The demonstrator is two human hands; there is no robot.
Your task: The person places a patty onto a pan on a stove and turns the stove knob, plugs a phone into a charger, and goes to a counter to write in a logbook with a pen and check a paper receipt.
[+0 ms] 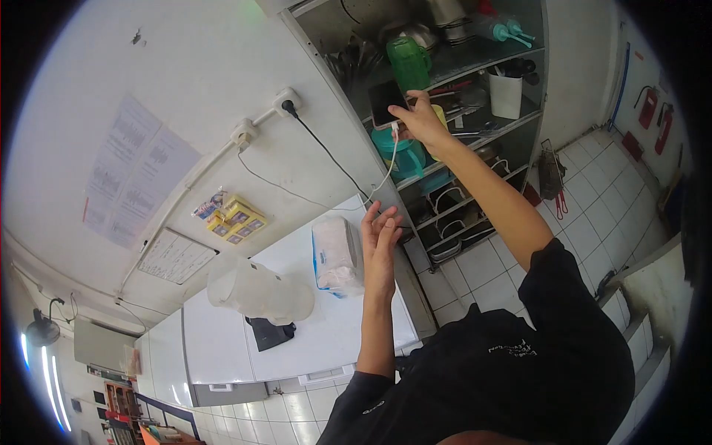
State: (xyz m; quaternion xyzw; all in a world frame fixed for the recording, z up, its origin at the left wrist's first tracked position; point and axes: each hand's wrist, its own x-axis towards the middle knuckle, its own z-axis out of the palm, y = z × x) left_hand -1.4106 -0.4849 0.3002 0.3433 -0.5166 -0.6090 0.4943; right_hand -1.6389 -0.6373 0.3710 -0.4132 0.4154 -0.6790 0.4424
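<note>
My right hand (424, 124) is closed around a dark-screened smartphone (387, 102), held up in front of the metal shelf rack. A white charging cable (393, 159) is plugged into the phone's lower end and hangs toward my left hand (380, 241). That hand is raised with its fingers apart and slightly curled, beside the black power cord (326, 144). The cord and the white cable pass close to its fingertips; whether they touch, I cannot tell. Behind the phone stand a green pitcher (409, 63) and a teal jug (404, 154).
Wall sockets (287, 100) hold the plugs at the left. On the white counter (222, 345) are a pack of tissues (335, 256), a translucent bucket (259, 289) and a black item (268, 334). The rack (445, 167) carries utensils and a white container (506, 95).
</note>
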